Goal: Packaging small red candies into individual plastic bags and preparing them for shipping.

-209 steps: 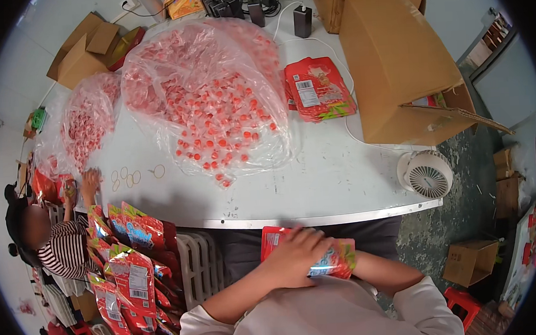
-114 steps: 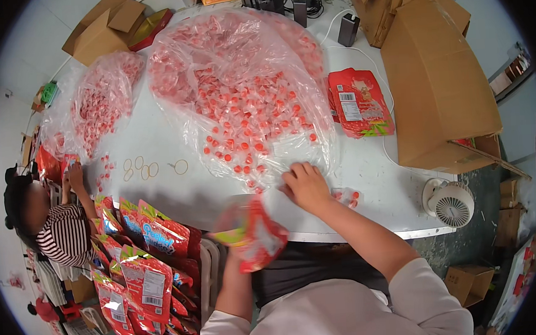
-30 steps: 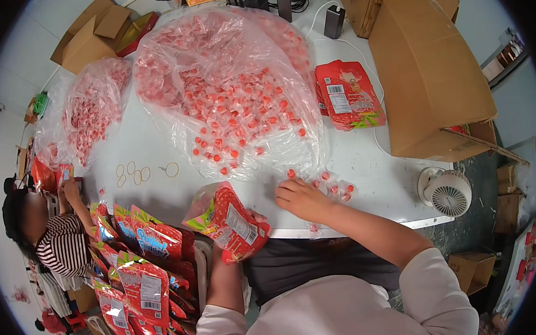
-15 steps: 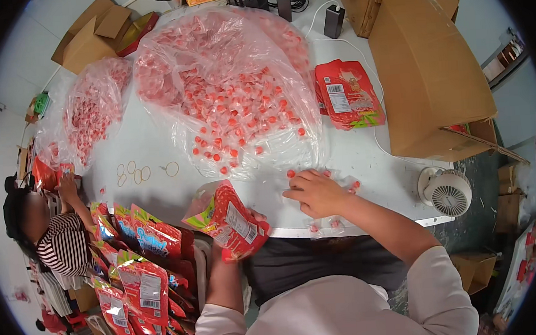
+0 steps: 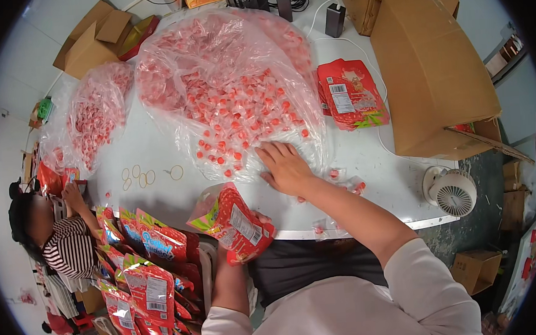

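Left hand (image 5: 263, 217) holds a red pouch (image 5: 239, 221), probably light, soft and slippery, best gripped around its sides. Right hand (image 5: 286, 167), fingers loosely spread, reaches over the clear bag (image 5: 224, 53).

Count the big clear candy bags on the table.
2: the larger bag, with the right hand at its near edge, and the smaller bag farther left. More may be hidden.

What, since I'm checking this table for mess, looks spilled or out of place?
Several small wrapped red pieces lie loose on the white table near its front edge, on both sides of the right forearm. They look stray because most such pieces sit in the large clear bag.
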A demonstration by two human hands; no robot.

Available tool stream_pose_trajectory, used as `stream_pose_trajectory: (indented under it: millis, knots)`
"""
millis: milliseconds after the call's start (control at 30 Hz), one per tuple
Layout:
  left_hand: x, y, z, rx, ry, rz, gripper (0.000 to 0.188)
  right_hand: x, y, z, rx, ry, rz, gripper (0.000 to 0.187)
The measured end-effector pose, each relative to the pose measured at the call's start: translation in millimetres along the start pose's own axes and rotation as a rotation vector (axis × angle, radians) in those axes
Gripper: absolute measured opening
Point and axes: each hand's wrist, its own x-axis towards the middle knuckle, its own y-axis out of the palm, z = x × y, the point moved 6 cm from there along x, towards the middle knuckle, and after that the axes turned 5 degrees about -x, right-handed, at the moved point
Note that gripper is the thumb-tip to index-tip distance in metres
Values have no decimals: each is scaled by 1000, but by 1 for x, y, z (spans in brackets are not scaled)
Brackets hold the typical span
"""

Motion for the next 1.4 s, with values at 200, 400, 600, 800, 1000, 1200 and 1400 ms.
stream_pose_trajectory:
  millis: [200, 400, 600, 800, 1000, 1200, 1400]
  knots:
    - [-8, -39, 5, 102, -12, 14, 69, -13, 14, -14, 53, 22, 376, 36]
    - [-5, -58, 6, -62, -49, 31, 62, 15, 3, -40, -21, 332, -70, 47]
    - [-12, -52, 5, -81, -33, 34, 58, 27, 12, -41, -45, 284, 139, 43]
    - [1, -47, 7, -188, 107, 627, 56, 17, 13, -23, -108, 91, 198, 35]
    - [-17, -48, 2, 85, -8, -42, 58, 11, 13, -26, -63, 106, 367, 46]
    - [-16, -45, 4, 42, -67, -43, 66, 16, 7, -18, -83, 48, 251, 54]
    - [-13, -38, 4, 116, -24, -7, 76, 14, 15, -25, -71, 17, 220, 51]
